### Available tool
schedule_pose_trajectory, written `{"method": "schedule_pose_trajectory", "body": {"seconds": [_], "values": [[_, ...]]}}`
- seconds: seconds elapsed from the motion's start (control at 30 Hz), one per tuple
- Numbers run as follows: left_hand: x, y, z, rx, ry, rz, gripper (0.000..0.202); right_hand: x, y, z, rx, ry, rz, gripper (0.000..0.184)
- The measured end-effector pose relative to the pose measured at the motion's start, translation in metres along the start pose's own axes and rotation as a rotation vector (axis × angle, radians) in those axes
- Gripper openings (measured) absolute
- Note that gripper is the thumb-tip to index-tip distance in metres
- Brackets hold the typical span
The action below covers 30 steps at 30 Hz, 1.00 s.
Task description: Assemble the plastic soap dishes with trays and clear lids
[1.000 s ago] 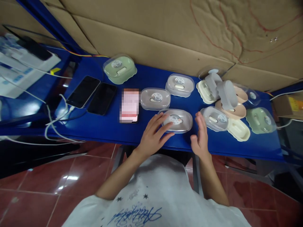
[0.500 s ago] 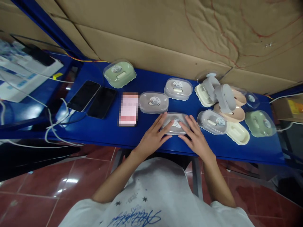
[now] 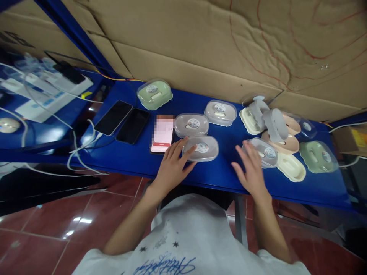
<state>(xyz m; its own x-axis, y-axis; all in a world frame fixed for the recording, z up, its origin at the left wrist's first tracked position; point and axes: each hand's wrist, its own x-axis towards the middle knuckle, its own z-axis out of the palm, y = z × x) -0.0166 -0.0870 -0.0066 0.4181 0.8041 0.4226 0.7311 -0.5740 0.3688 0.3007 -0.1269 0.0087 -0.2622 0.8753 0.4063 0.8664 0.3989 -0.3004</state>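
A lidded grey soap box point(image 3: 210, 148) with a clear cover and a round label lies near the front edge of the table. My left hand point(image 3: 172, 166) lies at its left end, fingers spread, the fingertips over the lid and the thumb by the front side. To the right, my right hand point(image 3: 252, 170) is apart from that box, its fingers loosely stretched. Its fingertips overlap the left end of another grey soap box point(image 3: 269, 154); contact there cannot be told. Directly behind the first box sits a similar grey soap box point(image 3: 183, 124).
Behind stand another grey box point(image 3: 226, 117) and a green box point(image 3: 157, 100). At right are grey inner trays point(image 3: 275, 124), peach parts point(image 3: 289, 144), a cream base point(image 3: 292, 168) and a green box point(image 3: 315, 154). Left lie a lit phone point(image 3: 163, 133), two dark phones point(image 3: 133, 126) and white cables point(image 3: 76, 147).
The front grey box has shifted left, along with my left hand. My right hand has left that box and moved right to the neighbouring grey one. The camera view has turned slightly left.
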Motion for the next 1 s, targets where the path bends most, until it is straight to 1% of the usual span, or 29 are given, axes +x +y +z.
{"method": "schedule_pose_trajectory", "body": {"seconds": [0.07,0.13,0.23,0.33,0.4,0.43,0.5,0.53,0.57,0.6,0.67,0.7,0.77,0.8,0.83,0.87,0.9,0.93,1.0], "values": [[0.005,-0.008,-0.001,0.007,-0.006,-0.028,0.056,-0.011,0.011,-0.011,-0.107,0.118,0.108,0.064],[0.014,-0.018,0.001,0.002,-0.009,-0.043,0.056,-0.025,0.020,-0.015,-0.212,0.171,0.210,0.058],[0.036,-0.034,0.008,0.010,0.008,-0.065,0.055,-0.043,0.020,-0.012,-0.296,0.119,0.293,0.063],[0.059,-0.042,0.013,0.003,0.053,-0.083,0.056,-0.048,0.003,-0.004,-0.285,0.044,0.284,0.068],[0.068,-0.038,0.013,-0.013,0.090,-0.076,0.058,-0.044,-0.013,-0.001,-0.233,-0.027,0.226,0.070],[0.069,-0.033,0.011,-0.025,0.105,-0.054,0.058,-0.040,-0.021,-0.001,-0.189,-0.069,0.178,0.073],[0.062,-0.015,0.007,-0.069,0.091,0.041,0.059,-0.031,-0.028,-0.004,-0.090,-0.101,0.081,0.077],[0.055,-0.004,0.006,-0.097,0.056,0.110,0.059,-0.026,-0.025,-0.008,-0.057,-0.074,0.052,0.076],[0.047,0.006,0.006,-0.122,-0.001,0.182,0.060,-0.020,-0.018,-0.012,-0.045,-0.015,0.047,0.074],[0.038,0.016,0.006,-0.132,-0.065,0.237,0.060,-0.013,-0.006,-0.017,-0.057,0.066,0.066,0.071],[0.021,0.029,0.009,-0.100,-0.138,0.271,0.058,0.001,0.031,-0.025,-0.141,0.223,0.156,0.065],[0.015,0.032,0.010,-0.076,-0.149,0.264,0.055,0.009,0.052,-0.028,-0.199,0.267,0.211,0.067],[0.010,0.031,0.014,-0.040,-0.134,0.236,0.050,0.024,0.094,-0.030,-0.333,0.294,0.339,0.075],[0.012,0.029,0.015,-0.028,-0.125,0.225,0.048,0.029,0.109,-0.031,-0.375,0.275,0.387,0.076],[0.015,0.025,0.016,-0.019,-0.117,0.217,0.046,0.033,0.120,-0.030,-0.403,0.249,0.416,0.074],[0.019,0.022,0.017,-0.009,-0.116,0.209,0.047,0.035,0.124,-0.030,-0.415,0.224,0.427,0.071],[0.024,0.020,0.017,0.003,-0.123,0.198,0.049,0.034,0.122,-0.030,-0.414,0.207,0.420,0.065],[0.030,0.019,0.017,0.016,-0.135,0.184,0.053,0.029,0.114,-0.029,-0.405,0.201,0.400,0.058],[0.037,0.022,0.017,0.038,-0.151,0.158,0.065,0.014,0.086,-0.028,-0.371,0.210,0.339,0.047]]}}
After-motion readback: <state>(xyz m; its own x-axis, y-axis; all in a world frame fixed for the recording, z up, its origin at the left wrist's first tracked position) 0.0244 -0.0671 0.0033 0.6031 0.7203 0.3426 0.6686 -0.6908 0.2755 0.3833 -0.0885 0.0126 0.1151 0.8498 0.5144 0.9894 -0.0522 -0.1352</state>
